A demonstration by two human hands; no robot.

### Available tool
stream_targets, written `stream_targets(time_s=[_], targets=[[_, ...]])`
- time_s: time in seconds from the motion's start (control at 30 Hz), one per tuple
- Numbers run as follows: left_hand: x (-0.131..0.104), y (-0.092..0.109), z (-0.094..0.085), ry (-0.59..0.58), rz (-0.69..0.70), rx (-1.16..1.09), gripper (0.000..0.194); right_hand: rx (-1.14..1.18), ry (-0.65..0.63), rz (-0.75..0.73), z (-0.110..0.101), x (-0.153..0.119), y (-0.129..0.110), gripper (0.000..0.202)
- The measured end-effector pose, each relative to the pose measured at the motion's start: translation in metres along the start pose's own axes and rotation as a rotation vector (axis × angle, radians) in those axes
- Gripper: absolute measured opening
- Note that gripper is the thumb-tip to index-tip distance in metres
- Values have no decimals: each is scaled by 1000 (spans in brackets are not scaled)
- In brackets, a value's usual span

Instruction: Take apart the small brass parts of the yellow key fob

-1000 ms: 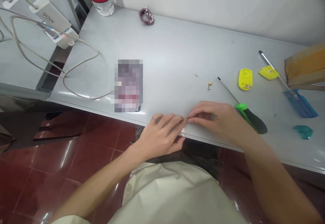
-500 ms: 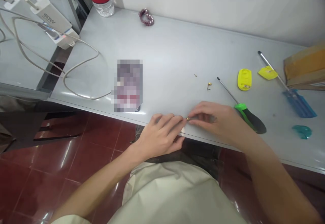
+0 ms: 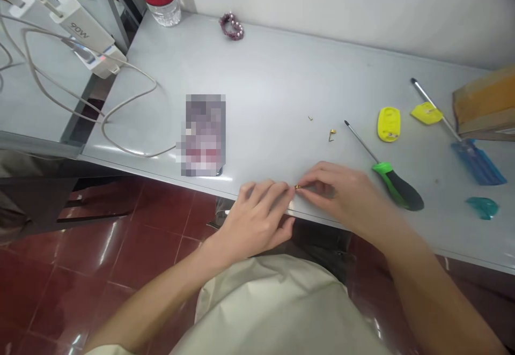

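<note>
A tiny brass-coloured piece sits between my two hands at the table's front edge. My right hand pinches it between thumb and fingertip. From the other side my left hand touches it with a fingertip, its fingers bent together over the edge and its thumb below. Further back on the grey table lie a small brass part with a thin bent pin and a short brass pin. A screwdriver with a green and black handle lies right of my right hand.
Two yellow pieces, a blue-handled screwdriver, a teal piece and a cardboard box are at the right. A blurred-out phone-shaped object, cable, bracelet, bottle and chargers are at the left.
The view has shifted very slightly. Both hands remain at the front edge around the small brass piece, with only a slight change in the right fingers.
</note>
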State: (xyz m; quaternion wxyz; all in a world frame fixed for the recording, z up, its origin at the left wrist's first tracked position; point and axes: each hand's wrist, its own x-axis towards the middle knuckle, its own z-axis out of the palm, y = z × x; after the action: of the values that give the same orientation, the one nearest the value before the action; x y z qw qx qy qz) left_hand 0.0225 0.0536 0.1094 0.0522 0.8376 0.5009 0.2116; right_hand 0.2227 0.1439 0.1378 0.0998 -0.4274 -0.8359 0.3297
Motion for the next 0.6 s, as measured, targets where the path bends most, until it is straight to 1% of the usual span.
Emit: stream_targets(time_s=[0.2,0.3,0.6], targets=[[-3,8,2,0,-40,1,46,-57,6,13,0,0,-5,11],[-3,8,3,-4,-46,2,45,-46,-16,29,-1,1,-6,12],[-6,8,3,4,-53,-46,47,-11,-25,27,-3,-1,-3,13]])
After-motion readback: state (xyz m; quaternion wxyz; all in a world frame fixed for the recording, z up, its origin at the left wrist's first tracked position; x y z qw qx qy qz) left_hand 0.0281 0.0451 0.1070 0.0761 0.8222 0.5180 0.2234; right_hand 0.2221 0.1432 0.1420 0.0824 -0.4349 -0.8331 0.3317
